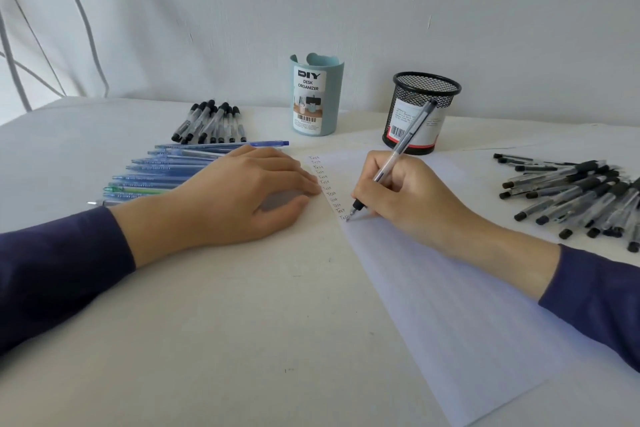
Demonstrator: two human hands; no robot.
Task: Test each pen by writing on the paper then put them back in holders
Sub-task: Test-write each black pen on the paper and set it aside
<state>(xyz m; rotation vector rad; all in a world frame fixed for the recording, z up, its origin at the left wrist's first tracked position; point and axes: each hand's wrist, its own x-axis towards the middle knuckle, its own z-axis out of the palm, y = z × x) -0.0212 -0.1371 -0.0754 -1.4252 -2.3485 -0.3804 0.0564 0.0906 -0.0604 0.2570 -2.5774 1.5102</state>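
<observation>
Matt paper, clear and tinted plastic, wire mesh, soft cloth.

The paper sheet (450, 288) is thin, smooth and matt. The writing pen (401, 146) on it has a clear glossy plastic barrel. The pen heap (571, 198) to its right is clear plastic with matt black grips. The blue pens (166, 170) left of the paper are translucent tinted plastic, and the capped pens (211, 121) beyond them are clear with glossy black caps. Behind the paper, the mesh holder (426, 90) is black metal wire with a paper label, and the pale blue holder (317, 97) is smooth matt plastic. Under the paper the table (207, 322) is matt off-white and lightly scuffed. The sleeves (52, 270) are dark matt cloth.
</observation>
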